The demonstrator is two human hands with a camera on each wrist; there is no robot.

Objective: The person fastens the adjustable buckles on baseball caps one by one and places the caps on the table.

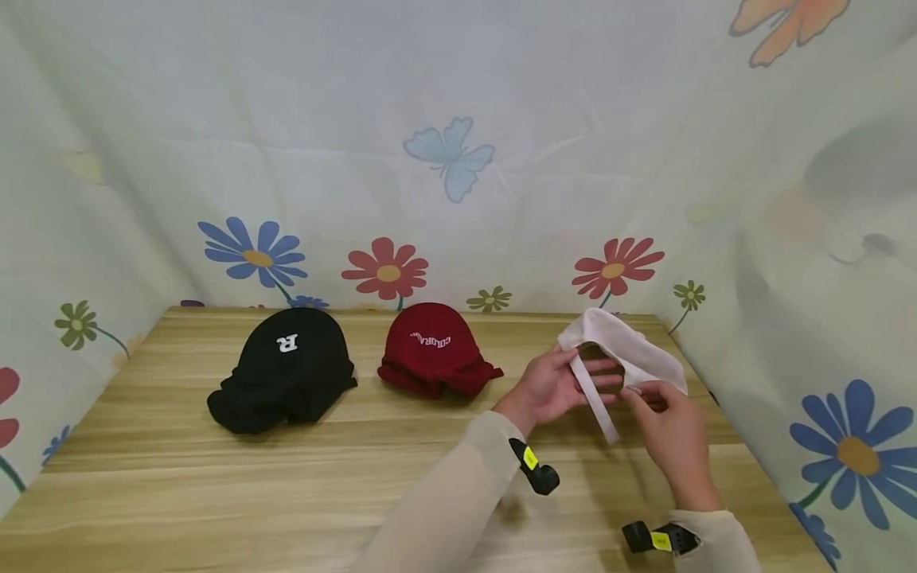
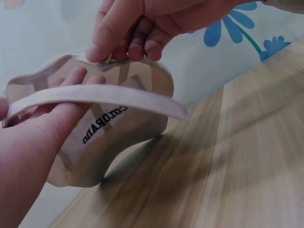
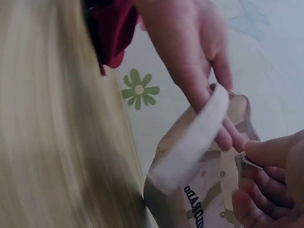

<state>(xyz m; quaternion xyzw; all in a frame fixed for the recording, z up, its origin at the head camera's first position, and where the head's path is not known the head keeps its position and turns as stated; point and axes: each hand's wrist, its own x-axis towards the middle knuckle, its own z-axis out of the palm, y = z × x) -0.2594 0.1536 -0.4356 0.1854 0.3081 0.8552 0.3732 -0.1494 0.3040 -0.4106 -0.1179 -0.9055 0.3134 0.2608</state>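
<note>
A pale pink baseball cap [image 1: 634, 350] is held up at the right side of the table, its inside facing me. My left hand [image 1: 548, 387] grips it by the rim at the base of the loose strap [image 2: 99, 93], thumb outside and fingers reaching behind the strap into the opening. With thumb and fingertips, my right hand [image 1: 673, 426] pinches the opposite back edge, where a small metal buckle [image 3: 244, 163] shows. The strap's free end hangs between the hands. Dark "COLORADO" lettering [image 2: 104, 124] is visible inside the cap.
A dark red cap [image 1: 433, 350] sits at the back middle of the wooden table [image 1: 286, 493], a black cap [image 1: 286, 370] with a white R to its left. A flower-printed cloth [image 1: 501, 199] hangs behind and along both sides.
</note>
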